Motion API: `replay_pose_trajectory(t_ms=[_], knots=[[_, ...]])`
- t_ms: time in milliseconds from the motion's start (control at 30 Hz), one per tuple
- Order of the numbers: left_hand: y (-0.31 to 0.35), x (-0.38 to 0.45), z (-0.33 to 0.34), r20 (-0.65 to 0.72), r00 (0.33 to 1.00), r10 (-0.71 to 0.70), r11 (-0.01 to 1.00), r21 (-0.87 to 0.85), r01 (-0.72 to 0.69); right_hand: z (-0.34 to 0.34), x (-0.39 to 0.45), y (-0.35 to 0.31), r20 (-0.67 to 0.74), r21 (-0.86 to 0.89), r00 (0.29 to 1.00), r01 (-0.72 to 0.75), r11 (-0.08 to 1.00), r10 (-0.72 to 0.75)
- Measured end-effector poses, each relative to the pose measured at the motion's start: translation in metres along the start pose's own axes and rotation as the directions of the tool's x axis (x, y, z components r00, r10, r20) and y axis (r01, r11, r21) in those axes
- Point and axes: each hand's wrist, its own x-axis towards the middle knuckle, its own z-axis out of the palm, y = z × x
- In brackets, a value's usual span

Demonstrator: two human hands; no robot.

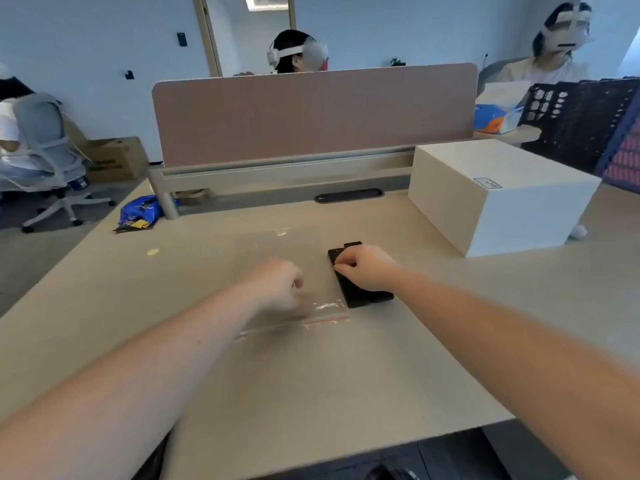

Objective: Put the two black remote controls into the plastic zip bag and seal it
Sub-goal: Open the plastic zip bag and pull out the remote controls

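Two black remote controls lie side by side on the beige desk, the nearer one (349, 292) to the left and the other (354, 244) peeking out behind my right hand. My right hand (367, 268) rests on top of them with its fingers curled around the left remote's upper part. A clear plastic zip bag (273, 247) with a red seal strip along its near edge lies flat just left of the remotes. My left hand (278, 284) sits on the bag near its opening, fingers curled, seemingly pinching the plastic.
A white box (502, 195) stands on the desk at the right. A pink divider panel (311, 112) closes off the far edge. A blue snack packet (140, 211) lies at the far left corner. Black crates (581, 116) stand far right. Other people sit around.
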Motion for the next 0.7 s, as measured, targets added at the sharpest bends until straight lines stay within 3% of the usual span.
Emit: replay_pose_trajectory(t_ms=[167, 367, 467, 700], knots=[[0.005, -0.023, 0.013, 0.063, 0.995, -0.077, 0.997, 0.013, 0.076, 0.001, -0.014, 0.002, 0.007, -0.024, 1.0, 0.012, 1.0, -0.012], [0.004, -0.026, 0.026, -0.031, 0.998, 0.056, 0.993, 0.107, -0.052, 0.004, -0.017, -0.001, 0.003, 0.003, 0.999, 0.035, 0.999, -0.035], [0.004, -0.022, 0.03, -0.065, 0.996, 0.055, 0.996, 0.078, -0.05, 0.008, -0.021, -0.002, -0.021, 0.049, 0.999, 0.047, 0.998, -0.046], [-0.008, -0.018, 0.015, -0.2, 0.954, -0.222, 0.957, -0.233, 0.173, 0.005, -0.026, -0.009, -0.178, 0.165, 0.984, 0.012, 0.986, 0.018]])
